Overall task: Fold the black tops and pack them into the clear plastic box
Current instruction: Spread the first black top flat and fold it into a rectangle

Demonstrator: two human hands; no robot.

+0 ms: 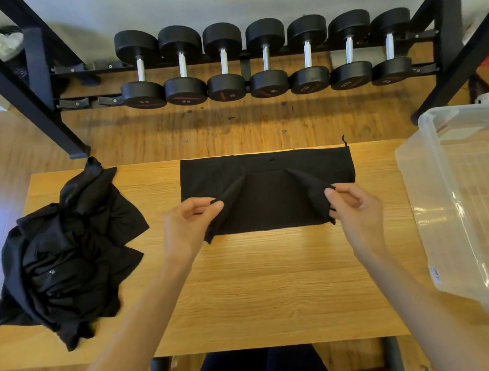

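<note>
Dumbbells on a black metal rack (262, 58) line the wall beyond the light wooden surface (260, 286). A flat black fabric top (266, 183) lies mid-surface; left hand (190, 219) and right hand (356, 205), arms outstretched, each have fingers pinched on its near corners, lifting them. A crumpled pile of black tops (64, 258) sits left, a clear plastic box (472, 196) right.

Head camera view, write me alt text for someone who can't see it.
Two bare hands, left hand and right hand, each pinch a near corner of a flat black fabric top on a light wooden table. A crumpled pile of black tops lies at the left, an empty clear plastic box at the right.
</note>
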